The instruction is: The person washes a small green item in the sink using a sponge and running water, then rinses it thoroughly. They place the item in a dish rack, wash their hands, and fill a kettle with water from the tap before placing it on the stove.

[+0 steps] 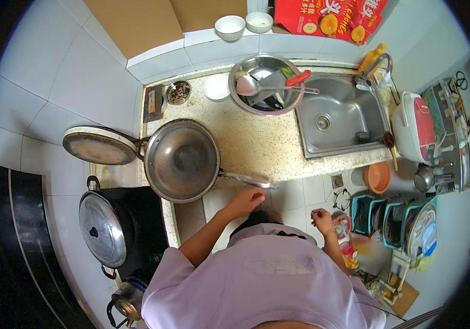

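Observation:
My left hand (248, 201) hangs just on the near side of the wok's metal handle, its fingers loosely bent and slightly apart, with nothing seen in them. The wok (182, 160) rests on the speckled countertop (255, 144), and its long handle (249, 180) juts past the counter's front edge. My right hand (322, 221) is held low over the floor, fingers half curled, and no object shows in it. Beyond the wok, a steel basin (239, 98) holds a slotless metal ladle (248, 86) and a red-handled spatula or cleaver (298, 78).
A steel sink (337, 123) is set in at right, beside a rice cooker (411, 125). Left of me are a lidded pot (102, 230) and a kettle (126, 306) on the black stove. A white dish (217, 87) and a round pan (99, 150) flank the wok.

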A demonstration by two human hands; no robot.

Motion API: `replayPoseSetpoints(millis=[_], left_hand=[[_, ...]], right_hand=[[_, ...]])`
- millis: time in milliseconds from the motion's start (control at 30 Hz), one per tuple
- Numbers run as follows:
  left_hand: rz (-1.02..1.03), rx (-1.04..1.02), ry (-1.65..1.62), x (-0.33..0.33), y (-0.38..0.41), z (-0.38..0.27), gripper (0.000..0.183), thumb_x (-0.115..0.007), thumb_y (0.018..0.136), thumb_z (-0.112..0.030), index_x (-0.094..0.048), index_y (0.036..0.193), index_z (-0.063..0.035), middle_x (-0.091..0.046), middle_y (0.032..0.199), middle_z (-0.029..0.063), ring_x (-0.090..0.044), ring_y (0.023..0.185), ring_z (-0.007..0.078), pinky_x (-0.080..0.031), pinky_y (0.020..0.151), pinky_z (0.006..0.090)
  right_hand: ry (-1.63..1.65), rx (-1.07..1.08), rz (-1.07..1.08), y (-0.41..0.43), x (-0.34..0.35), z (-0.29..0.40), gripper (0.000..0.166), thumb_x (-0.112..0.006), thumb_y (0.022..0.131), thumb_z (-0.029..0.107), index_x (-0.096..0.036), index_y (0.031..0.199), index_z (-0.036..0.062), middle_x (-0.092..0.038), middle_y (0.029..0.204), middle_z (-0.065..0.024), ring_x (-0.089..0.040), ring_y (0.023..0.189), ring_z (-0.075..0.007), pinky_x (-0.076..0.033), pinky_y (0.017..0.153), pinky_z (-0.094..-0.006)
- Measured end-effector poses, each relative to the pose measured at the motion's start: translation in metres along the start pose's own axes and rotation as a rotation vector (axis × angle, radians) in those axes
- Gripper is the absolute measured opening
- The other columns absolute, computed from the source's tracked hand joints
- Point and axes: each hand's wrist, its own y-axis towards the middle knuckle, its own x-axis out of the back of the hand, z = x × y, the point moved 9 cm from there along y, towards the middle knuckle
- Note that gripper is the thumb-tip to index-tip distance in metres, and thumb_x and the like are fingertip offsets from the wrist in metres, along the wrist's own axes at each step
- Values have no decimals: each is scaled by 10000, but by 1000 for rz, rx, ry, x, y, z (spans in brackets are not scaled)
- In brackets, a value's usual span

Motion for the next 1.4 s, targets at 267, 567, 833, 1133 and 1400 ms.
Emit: replayPoseSetpoints(millis=[267, 567, 833, 1133, 1400], left_hand=[[152, -63, 95, 0, 16, -17, 251, -542, 932, -225, -616, 1066, -26, -656, 1001, 109, -616, 947, 218, -478, 837, 329], [-137, -152, -70, 33, 37, -75, 208, -530, 945, -185, -620, 1064, -40, -658, 1005, 97, -632, 912, 209, -499, 806, 328], [-400, -36, -12, 28, 62, -99, 238, -527, 946, -182, -610, 1099, -20, -660, 1023, 119, -640, 934, 232, -500, 808, 341], [-522, 37, -28, -28, 90, -127, 238, -543, 933, -177, -610, 1100, -22, -657, 1010, 135, -636, 935, 241, -492, 820, 340], [-569, 138, -18, -40, 75, -107, 242, -550, 931, -212, -616, 1101, -53, -657, 1022, 128, -630, 963, 268, -485, 823, 348]], right_hand=[[57, -73, -91, -10, 18, -3, 188, -623, 858, 119, -615, 981, -24, -643, 747, -86, -620, 556, -155, -491, 490, -275], [9, -1, 29, 54, 27, 29, 191, -635, 852, 129, -609, 956, -29, -638, 733, -92, -596, 541, -139, -485, 485, -271], [-227, 395, 211, 141, 61, 128, 180, -636, 863, 131, -614, 973, -10, -616, 733, -59, -579, 608, -115, -481, 542, -266], [-316, 429, 339, 189, 119, 192, 196, -607, 861, 141, -617, 974, -19, -639, 784, -98, -599, 697, -171, -490, 659, -303], [-394, 487, 388, 211, 103, 209, 195, -616, 849, 140, -614, 966, -16, -664, 836, -145, -634, 734, -208, -497, 692, -320]])
